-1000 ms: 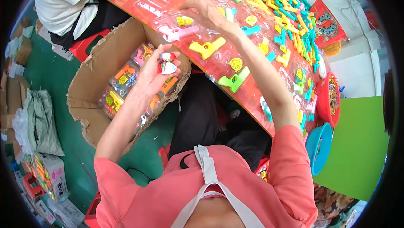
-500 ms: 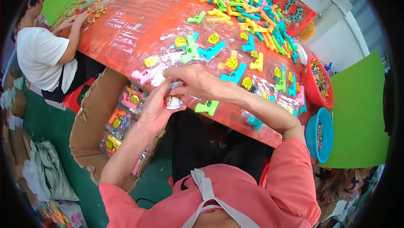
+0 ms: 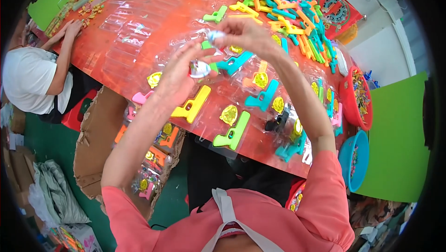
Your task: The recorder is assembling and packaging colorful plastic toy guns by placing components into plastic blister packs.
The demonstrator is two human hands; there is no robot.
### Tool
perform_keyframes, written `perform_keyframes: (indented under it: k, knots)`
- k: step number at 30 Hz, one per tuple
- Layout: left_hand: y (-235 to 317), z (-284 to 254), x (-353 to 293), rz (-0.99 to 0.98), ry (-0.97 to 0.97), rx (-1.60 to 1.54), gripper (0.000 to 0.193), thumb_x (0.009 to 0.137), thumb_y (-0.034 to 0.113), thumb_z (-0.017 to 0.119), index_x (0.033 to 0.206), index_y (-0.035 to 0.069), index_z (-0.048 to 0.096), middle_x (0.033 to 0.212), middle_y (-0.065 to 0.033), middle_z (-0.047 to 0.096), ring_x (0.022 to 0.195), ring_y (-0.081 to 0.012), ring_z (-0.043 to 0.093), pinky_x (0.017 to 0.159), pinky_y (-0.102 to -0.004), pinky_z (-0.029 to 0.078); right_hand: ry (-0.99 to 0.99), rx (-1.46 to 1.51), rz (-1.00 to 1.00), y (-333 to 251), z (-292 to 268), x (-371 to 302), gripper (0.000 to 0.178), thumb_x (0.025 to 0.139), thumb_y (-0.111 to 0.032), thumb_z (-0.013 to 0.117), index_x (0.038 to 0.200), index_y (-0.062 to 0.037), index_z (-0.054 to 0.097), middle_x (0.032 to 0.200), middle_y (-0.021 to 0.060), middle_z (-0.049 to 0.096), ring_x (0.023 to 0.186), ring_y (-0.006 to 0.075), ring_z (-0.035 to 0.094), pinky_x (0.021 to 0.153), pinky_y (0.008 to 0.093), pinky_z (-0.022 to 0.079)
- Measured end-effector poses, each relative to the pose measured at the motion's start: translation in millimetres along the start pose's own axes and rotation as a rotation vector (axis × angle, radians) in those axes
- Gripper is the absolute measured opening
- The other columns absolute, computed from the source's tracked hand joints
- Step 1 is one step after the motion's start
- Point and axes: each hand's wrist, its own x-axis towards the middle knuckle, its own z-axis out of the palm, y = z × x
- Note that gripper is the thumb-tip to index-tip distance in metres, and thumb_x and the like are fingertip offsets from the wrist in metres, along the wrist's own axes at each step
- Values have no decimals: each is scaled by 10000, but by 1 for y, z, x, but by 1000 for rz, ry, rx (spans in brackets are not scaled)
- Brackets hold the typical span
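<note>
Over the near part of the table, my left hand is closed around a small stack of glossy white printed pieces with blue and red on them. My right hand, just beyond and to the right, pinches one small white-and-blue piece, blurred by motion. Beneath the hands lie clear plastic blister shells, partly hidden, holding toy pistols and yellow discs. A yellow toy pistol sits beside my left forearm. Nearer the table edge is a lime green toy pistol, with a yellow disc above it.
A torn cardboard box with packed toys stands below the table's left edge. Loose toy pistols are heaped at the back. A red basin and a blue basin flank the right edge. A person in a white shirt sits at left.
My hands have come apart and moved farther over the table. The right hand has carried a small printed piece away from the stack. The view has shifted, showing more of the near toy pistols.
</note>
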Motion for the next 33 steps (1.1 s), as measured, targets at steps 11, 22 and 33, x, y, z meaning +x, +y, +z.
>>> perform_keyframes:
  k: [11, 22, 33]
  knots:
    - [19, -59, 28, -32, 146, -84, 316, 932, 214, 570, 1200, 48, 552, 1060, -147, 624, 990, -253, 626, 794, -351, 528, 360, -198, -72, 76, -75, 107, 343, 844, -226, 703, 1092, -2, 624, 868, 36, 698, 755, 74, 647, 656, 203, 475]
    - [36, -80, 19, -37, 160, 0, 361, 927, 254, 582, 1225, 56, 531, 1040, -121, 629, 933, -196, 633, 768, -315, 525, 346, -64, 172, 122, -90, 166, 272, 858, -262, 686, 940, -5, 659, 775, 47, 665, 616, 76, 601, 551, 208, 480]
    - [40, -95, 20, -12, 148, 17, 346, 941, 253, 556, 1228, 63, 519, 1013, -109, 631, 877, -191, 643, 748, -322, 520, 150, -978, 189, 150, -109, 212, 738, 661, -702, 660, 432, -16, 513, 424, 63, 497, 430, 180, 532, 469, 342, 420]
